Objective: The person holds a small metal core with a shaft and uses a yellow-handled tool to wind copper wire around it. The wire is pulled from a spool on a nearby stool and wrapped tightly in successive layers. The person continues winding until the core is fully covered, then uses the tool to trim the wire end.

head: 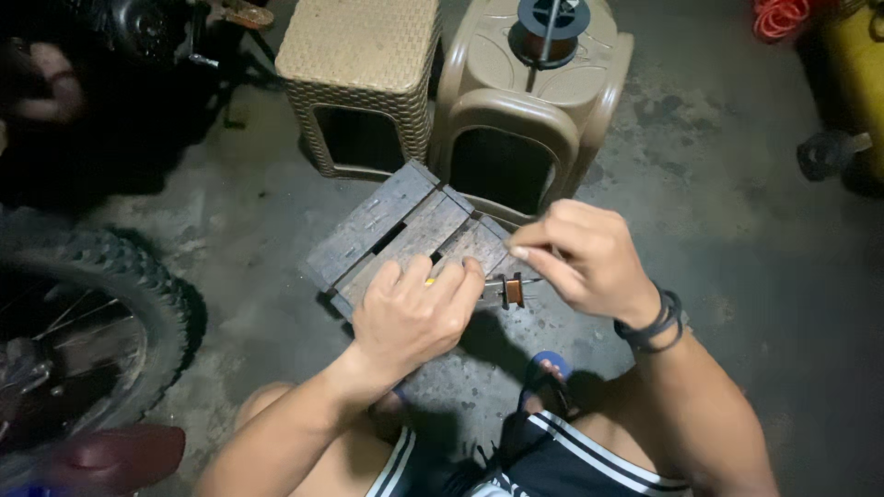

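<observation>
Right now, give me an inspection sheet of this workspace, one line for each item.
Surface: small wooden slat pallet on a stained concrete floor.
Job's things: small copper-wound coil held over the pallet.
Clutter: nothing seen on the pallet.
Grippers: left hand closed on the coil's left end; right hand pinching above it, what it pinches too fine to tell.
Cables: orange coiled cord far right.
Surroundings: two tan plastic stools, wire spool on one, knobby tyre left.
</observation>
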